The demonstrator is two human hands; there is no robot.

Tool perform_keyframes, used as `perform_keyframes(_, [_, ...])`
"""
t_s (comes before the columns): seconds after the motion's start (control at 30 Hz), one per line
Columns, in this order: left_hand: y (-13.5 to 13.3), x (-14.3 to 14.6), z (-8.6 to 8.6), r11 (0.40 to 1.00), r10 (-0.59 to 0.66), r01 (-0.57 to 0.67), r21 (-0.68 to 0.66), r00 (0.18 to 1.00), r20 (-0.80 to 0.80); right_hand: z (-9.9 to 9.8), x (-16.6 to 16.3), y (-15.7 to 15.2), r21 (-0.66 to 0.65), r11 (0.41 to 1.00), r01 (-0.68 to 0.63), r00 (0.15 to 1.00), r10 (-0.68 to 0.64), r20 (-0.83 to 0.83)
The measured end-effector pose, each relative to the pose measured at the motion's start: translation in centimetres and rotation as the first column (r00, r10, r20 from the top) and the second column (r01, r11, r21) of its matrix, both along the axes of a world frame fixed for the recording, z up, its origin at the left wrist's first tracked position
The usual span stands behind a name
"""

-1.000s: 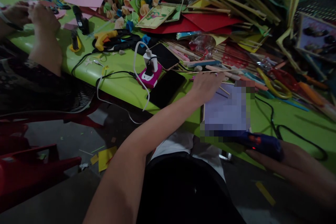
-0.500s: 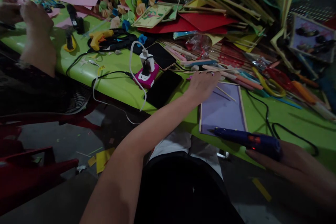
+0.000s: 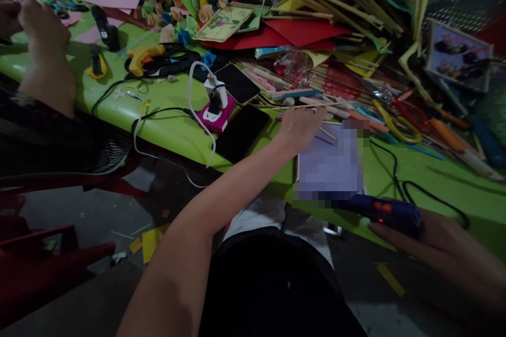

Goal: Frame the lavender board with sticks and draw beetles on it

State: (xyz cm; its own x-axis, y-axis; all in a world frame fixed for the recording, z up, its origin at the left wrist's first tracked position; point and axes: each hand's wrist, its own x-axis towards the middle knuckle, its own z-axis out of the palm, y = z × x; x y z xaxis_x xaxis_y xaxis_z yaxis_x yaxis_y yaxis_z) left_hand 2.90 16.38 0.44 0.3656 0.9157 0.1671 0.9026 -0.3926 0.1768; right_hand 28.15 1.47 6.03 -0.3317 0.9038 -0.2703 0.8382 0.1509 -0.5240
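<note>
Holding a thin stick (image 3: 327, 133) and a glue gun (image 3: 385, 212) at the purple panel (image 3: 326, 160)

Your left hand (image 3: 301, 125) is palm down at the panel's far-left corner. Its fingers look narrowed on the stick, which projects from beneath them; fingertips hidden, so exact grip uncertain. Your right hand (image 3: 437, 239) is wrapped around the gun's handle, to the right of the panel and nearer your body. Small red light showing on the gun.

Key relation: panel lies between your hands, directly right of and nearer than the left, left of and beyond the right. Left hand is the closer one, right at its edge; the right reaches it only by way of the gun. Stick slants out of the left hand, rightward and toward you, over the panel, with a shadow beneath. Gun's long axis runs leftward from your right hand, nose at the panel's near edge. Nose tip masked by blocky blur, so contact can't be told. Same blur covers much of the panel; its long axis is unclear.

Also noted: dark phone (image 3: 242, 133) left of your left hand; loose black cord (image 3: 396, 168) beyond your right, on the green table (image 3: 438, 184).
</note>
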Motion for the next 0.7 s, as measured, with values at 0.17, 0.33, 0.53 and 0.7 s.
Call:
perform_keyframes(0.17, [0.1, -0.1, 0.0, 1.000, -0.002, 0.002, -0.008, 1.000, -0.004, -0.3, 0.6, 0.0, -0.036, 0.999, -0.009, 1.000, 0.010, 0.021])
perform_keyframes(0.33, [0.2, -0.1, -0.1, 1.000, -0.003, 0.003, 0.001, 1.000, -0.006, -0.2, 1.3, -0.2, 0.024, 1.000, 0.008, 0.999, -0.009, 0.043])
perform_keyframes(0.53, [0.1, 0.0, 0.0, 1.000, 0.005, -0.005, 0.004, 1.000, -0.013, 0.3, -0.8, 0.1, -0.048, 0.999, -0.017, 1.000, 0.017, -0.011])
perform_keyframes(0.7, [0.1, 0.0, 0.1, 1.000, 0.015, -0.014, 0.011, 1.000, -0.024, 0.3, -0.4, 0.2, -0.043, 0.999, -0.003, 1.000, 0.003, -0.002])
